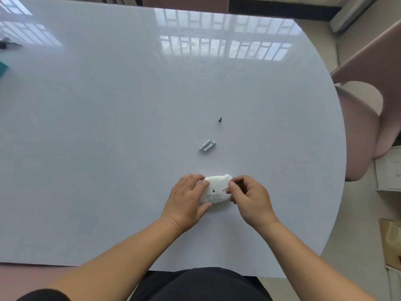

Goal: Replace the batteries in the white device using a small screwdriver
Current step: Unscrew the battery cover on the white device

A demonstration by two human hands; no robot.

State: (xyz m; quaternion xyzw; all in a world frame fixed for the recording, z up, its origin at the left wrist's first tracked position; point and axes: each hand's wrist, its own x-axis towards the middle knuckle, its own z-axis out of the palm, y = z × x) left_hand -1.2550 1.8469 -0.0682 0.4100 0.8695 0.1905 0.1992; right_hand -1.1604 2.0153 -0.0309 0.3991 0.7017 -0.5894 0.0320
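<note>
While our left hand [187, 197] grips the device [213, 190], right hand [249, 197] pinches the screwdriver [225, 189] beside its empty screw hole [213, 190]; screw [220, 119] and batteries [207, 145] lie beyond the device, so refastening likely remains.

bright daylight | window glare reflected on glossy table [108, 105] | soft shadows | wide-angle edges bent, slightly blurred

- The small oval plastic device [214, 190] is white, with tiny grey lines of print and one dark round hole.
- The two little stick batteries [207, 145] are silver-white with a green spot.
- The tiny screw [220, 119] is black.
- The big shiny round-edged table [108, 127] is pale blue-white.
- The soft chair [366, 118] is dusty pink.
</note>
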